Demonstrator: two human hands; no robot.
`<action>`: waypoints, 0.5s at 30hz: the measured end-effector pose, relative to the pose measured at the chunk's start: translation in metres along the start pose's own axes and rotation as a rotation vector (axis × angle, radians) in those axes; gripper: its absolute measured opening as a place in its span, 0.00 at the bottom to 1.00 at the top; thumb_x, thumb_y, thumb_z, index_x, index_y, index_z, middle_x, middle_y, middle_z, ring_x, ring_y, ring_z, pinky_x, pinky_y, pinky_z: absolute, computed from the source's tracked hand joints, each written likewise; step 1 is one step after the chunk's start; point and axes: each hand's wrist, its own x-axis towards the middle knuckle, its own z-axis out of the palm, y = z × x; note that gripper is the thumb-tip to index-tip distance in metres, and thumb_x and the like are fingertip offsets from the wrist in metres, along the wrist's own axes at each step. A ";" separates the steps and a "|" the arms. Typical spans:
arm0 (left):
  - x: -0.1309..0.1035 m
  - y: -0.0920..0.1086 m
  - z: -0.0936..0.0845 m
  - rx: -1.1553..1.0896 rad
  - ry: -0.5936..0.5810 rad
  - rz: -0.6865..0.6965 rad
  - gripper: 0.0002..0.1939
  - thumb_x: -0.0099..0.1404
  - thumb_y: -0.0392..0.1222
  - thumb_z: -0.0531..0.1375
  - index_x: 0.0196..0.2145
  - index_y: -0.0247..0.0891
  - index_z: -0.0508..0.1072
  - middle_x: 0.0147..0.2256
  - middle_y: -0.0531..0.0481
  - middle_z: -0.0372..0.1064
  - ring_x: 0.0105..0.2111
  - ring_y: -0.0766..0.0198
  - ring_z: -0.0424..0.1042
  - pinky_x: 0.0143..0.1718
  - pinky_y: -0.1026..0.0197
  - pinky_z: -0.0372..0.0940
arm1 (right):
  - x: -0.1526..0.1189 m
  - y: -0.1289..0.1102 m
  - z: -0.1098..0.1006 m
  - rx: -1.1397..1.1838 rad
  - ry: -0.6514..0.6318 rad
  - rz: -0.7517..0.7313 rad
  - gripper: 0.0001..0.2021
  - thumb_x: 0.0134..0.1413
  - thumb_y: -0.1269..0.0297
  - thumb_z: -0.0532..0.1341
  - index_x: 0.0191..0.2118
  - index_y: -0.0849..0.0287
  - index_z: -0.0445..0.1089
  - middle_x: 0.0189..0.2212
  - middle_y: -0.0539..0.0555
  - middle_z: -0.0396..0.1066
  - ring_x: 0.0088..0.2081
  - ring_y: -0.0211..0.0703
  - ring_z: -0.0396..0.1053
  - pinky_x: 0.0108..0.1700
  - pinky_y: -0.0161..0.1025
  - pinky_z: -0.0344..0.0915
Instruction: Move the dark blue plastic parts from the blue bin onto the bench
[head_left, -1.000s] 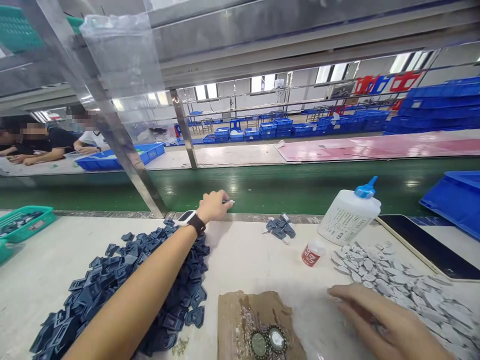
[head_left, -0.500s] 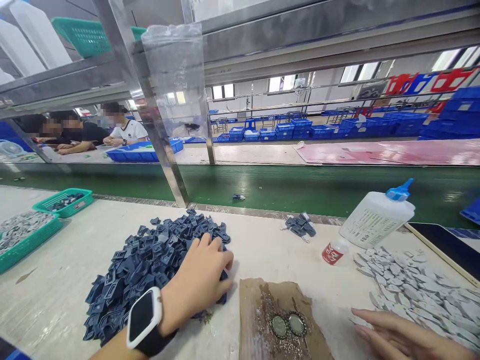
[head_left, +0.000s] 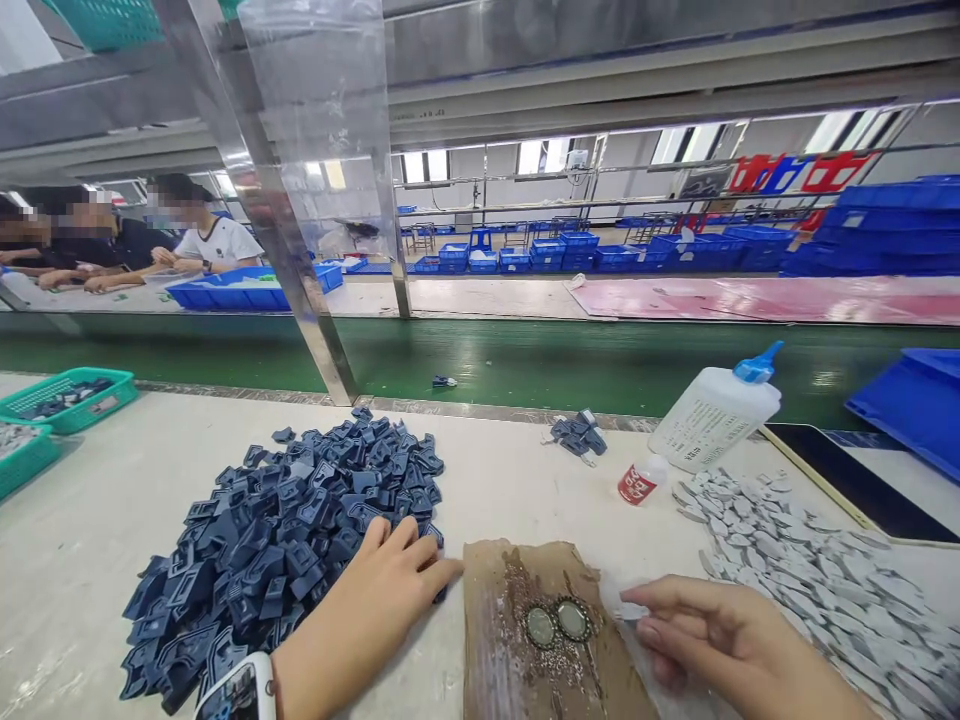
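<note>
My left hand lies palm down on the near right edge of a heap of dark blue plastic parts, fingers stretched toward a brown cardboard scrap. A white smartwatch is on that wrist. Two round metal-rimmed discs sit side by side on the cardboard. My right hand is just right of the cardboard and pinches a small pale grey piece between thumb and forefinger. A spread of similar grey pieces covers the table beyond it.
A tilted white glue bottle with a blue cap, a small red-labelled bottle, a few blue parts, a dark tablet. One part lies on the green conveyor. Green baskets left, blue bin right. People work across the belt.
My left hand left a part on the conveyor, came back to the blue heap and slid to its near edge. My right hand lifted a grey piece toward the cardboard.
</note>
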 end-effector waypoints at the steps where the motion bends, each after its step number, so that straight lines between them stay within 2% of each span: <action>1: 0.000 -0.001 0.002 0.025 0.010 0.008 0.20 0.71 0.23 0.55 0.52 0.44 0.73 0.45 0.48 0.75 0.45 0.49 0.66 0.45 0.47 0.54 | 0.002 -0.006 0.003 -0.065 -0.029 -0.017 0.18 0.60 0.47 0.65 0.43 0.55 0.82 0.22 0.51 0.78 0.28 0.48 0.76 0.34 0.41 0.73; 4: 0.000 -0.002 0.003 0.052 0.067 -0.008 0.10 0.70 0.24 0.58 0.42 0.37 0.74 0.48 0.43 0.73 0.44 0.49 0.68 0.44 0.48 0.59 | 0.008 -0.017 0.008 -0.389 -0.103 -0.154 0.15 0.66 0.51 0.59 0.43 0.53 0.81 0.32 0.54 0.81 0.36 0.49 0.78 0.40 0.43 0.73; 7: -0.005 0.002 0.001 -0.179 0.131 -0.081 0.08 0.70 0.26 0.58 0.38 0.37 0.72 0.44 0.44 0.75 0.40 0.52 0.71 0.42 0.51 0.63 | 0.012 -0.025 0.013 -0.605 -0.156 -0.270 0.13 0.69 0.58 0.57 0.39 0.52 0.78 0.36 0.53 0.79 0.39 0.50 0.77 0.43 0.44 0.71; 10: -0.018 0.014 0.002 -0.686 0.377 -0.187 0.03 0.69 0.35 0.64 0.39 0.41 0.73 0.39 0.48 0.76 0.39 0.56 0.73 0.41 0.56 0.67 | 0.015 -0.032 0.015 -0.667 -0.209 -0.319 0.14 0.72 0.62 0.52 0.40 0.52 0.75 0.36 0.53 0.76 0.39 0.48 0.75 0.41 0.43 0.69; 12: -0.027 0.027 0.008 -1.115 0.544 -0.317 0.10 0.64 0.41 0.71 0.43 0.44 0.76 0.39 0.50 0.76 0.37 0.59 0.75 0.40 0.60 0.69 | 0.016 -0.034 0.016 -0.715 -0.268 -0.368 0.15 0.73 0.65 0.49 0.42 0.52 0.74 0.39 0.53 0.75 0.41 0.48 0.75 0.43 0.44 0.70; 13: -0.032 0.034 0.012 -1.324 0.578 -0.401 0.14 0.60 0.43 0.74 0.43 0.44 0.78 0.38 0.50 0.76 0.35 0.61 0.75 0.38 0.61 0.69 | 0.017 -0.034 0.017 -0.738 -0.299 -0.387 0.16 0.73 0.66 0.48 0.43 0.52 0.74 0.40 0.54 0.75 0.42 0.48 0.75 0.44 0.45 0.70; 15: -0.039 0.049 0.022 -1.696 0.566 -0.543 0.18 0.55 0.46 0.77 0.41 0.41 0.79 0.38 0.49 0.77 0.33 0.61 0.76 0.37 0.60 0.70 | 0.019 -0.031 0.018 -0.780 -0.337 -0.409 0.17 0.73 0.67 0.47 0.44 0.53 0.74 0.41 0.56 0.75 0.43 0.51 0.75 0.45 0.47 0.71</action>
